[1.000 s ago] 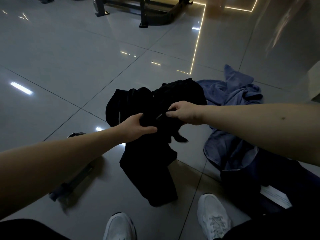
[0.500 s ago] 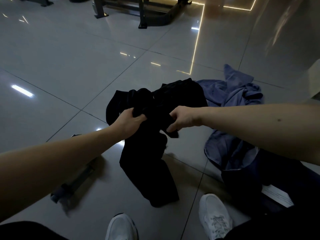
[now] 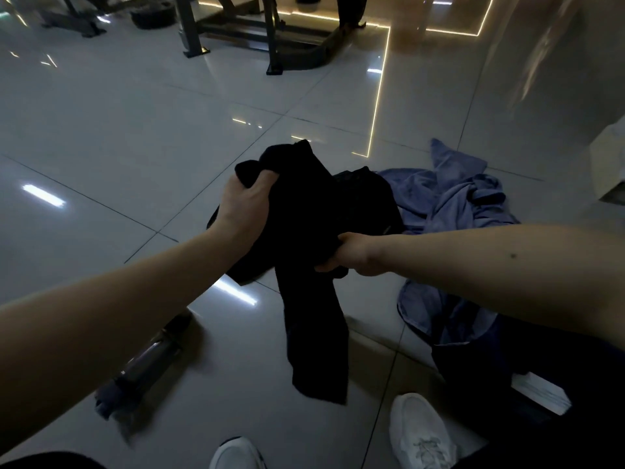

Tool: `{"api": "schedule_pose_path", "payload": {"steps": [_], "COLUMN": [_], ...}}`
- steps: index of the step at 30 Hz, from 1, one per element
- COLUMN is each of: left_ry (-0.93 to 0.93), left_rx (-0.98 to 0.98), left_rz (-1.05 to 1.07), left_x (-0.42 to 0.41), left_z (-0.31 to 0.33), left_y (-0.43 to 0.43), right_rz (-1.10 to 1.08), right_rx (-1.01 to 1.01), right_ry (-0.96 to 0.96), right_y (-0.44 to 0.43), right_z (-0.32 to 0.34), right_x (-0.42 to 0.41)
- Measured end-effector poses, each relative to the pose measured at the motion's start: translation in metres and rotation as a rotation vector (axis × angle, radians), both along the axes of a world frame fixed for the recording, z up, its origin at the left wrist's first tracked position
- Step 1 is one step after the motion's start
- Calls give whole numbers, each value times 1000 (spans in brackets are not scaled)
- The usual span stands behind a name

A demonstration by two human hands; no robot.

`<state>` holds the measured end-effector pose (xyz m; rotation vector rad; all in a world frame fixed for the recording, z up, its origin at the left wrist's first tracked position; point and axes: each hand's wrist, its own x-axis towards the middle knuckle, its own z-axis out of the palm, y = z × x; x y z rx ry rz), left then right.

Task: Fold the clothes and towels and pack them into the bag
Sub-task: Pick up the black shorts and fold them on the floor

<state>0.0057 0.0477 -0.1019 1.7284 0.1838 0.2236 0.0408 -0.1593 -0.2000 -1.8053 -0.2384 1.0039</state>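
Note:
A black garment (image 3: 314, 231) hangs bunched between both hands above the glossy tiled floor, one long end trailing down toward my feet. My left hand (image 3: 245, 211) grips a wad of it at the upper left, fingers curled into the cloth. My right hand (image 3: 351, 253) clutches it lower down on the right. A crumpled blue towel (image 3: 453, 201) lies on the floor behind and to the right. A dark bag (image 3: 507, 360) sits at the lower right, partly hidden by my right forearm.
A dark cylindrical bottle (image 3: 145, 360) lies on the floor under my left forearm. My two white shoes (image 3: 422, 431) are at the bottom edge. Metal equipment legs (image 3: 270, 35) stand at the far top. A pale box (image 3: 608, 170) is at the right edge.
Both hands have lifted the black garment off the floor. My left hand rose up and away, while my right hand dropped lower; the cloth now hangs between them.

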Motion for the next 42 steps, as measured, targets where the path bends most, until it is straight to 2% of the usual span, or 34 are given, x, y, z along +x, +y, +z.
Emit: {"api": "schedule_pose_path", "payload": {"steps": [3,6,10,12,15,18,20,24,29,32,36,39,42], "left_ry": [60,223,483,561,423,252,191,201,101,56,11,-7,-27], "left_rx": [116,205,285,386,513,448,461,676,752,626,504,452,504], "left_rz": [144,228,118,63,-92,-372,-448,-441,-327,-306,-208,-123,-131], "left_x": [4,2,-3,-2,-11,-18,-18,-19,-21,-26,-26,-19,-19], "left_z": [-16,-43,-84,-106,-87,-66,-67,-67,-67,-60,-54,-51,-51], "left_y": [19,41,65,73,49,17,5,8,8,1,2,16,28], "right_rz": [-59,-122,-176,-171,-98,-17,61,62,83,217,457,545,482], "right_rx": [-13,-40,-4,33,40,23,-22,-74,-70,-174,-525,-632,-674], "right_ry": [14,-16,-88,-72,-44,-30,-71,-105,-131,-236,-448,-410,-362], "right_y": [-4,-9,-11,-11,-7,1,4,6,1,4,-10,-28,-37], "right_z": [8,17,26,31,37,41,43,38,30,28,9,3,7], "right_x": [6,9,12,12,12,11,9,8,10,10,12,12,14]}}
